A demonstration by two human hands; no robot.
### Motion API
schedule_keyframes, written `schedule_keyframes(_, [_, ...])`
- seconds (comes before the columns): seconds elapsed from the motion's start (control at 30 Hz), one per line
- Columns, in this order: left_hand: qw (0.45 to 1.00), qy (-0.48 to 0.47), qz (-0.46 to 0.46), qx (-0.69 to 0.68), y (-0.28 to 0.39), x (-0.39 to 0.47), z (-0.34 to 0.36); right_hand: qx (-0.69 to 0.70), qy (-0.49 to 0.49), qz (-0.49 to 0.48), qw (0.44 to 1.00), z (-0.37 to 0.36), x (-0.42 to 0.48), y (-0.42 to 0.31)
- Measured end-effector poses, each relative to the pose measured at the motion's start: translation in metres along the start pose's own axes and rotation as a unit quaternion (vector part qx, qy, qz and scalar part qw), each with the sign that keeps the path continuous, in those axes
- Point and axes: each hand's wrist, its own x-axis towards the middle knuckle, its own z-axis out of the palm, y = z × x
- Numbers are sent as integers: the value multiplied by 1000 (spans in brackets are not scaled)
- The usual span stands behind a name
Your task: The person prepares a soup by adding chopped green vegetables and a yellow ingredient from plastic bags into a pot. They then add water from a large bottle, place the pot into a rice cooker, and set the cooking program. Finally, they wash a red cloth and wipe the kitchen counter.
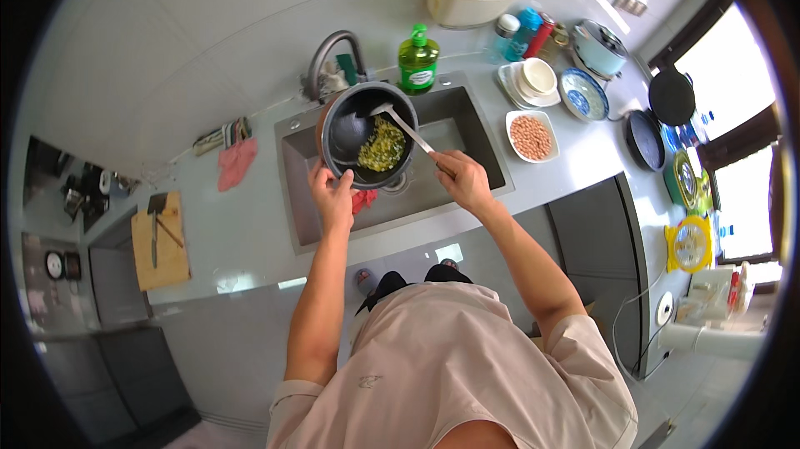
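My left hand grips the near rim of a dark-lined cooking pot, tilted over the left part of the sink. Green and yellow chopped food lies against the pot's inner wall. In my right hand is the handle of a metal spoon or ladle, its head inside the pot at the far side, just above the food. Beneath the pot, a bit of red cloth shows in the sink. Which part of the pot my left fingers hold from below is hidden.
Behind the sink stand a curved faucet and a green soap bottle. To the right are a white bowl of peanuts, a blue-patterned bowl and stacked white dishes. A cutting board with a knife lies left.
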Motion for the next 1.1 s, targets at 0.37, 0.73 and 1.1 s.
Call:
schedule_keyframes(0.37, [928, 288, -195, -132, 2, -13, -167, 152, -116, -46, 981, 140, 15, -93])
schedule_keyframes(0.73, [884, 418, -155, -139, 25, -17, -334, 142, -141, -24, 980, 319, 10, -186])
schedule_keyframes(1.1, [835, 490, -147, -205, 35, -13, -437, 151, -194, -83, 966, 437, 31, -278])
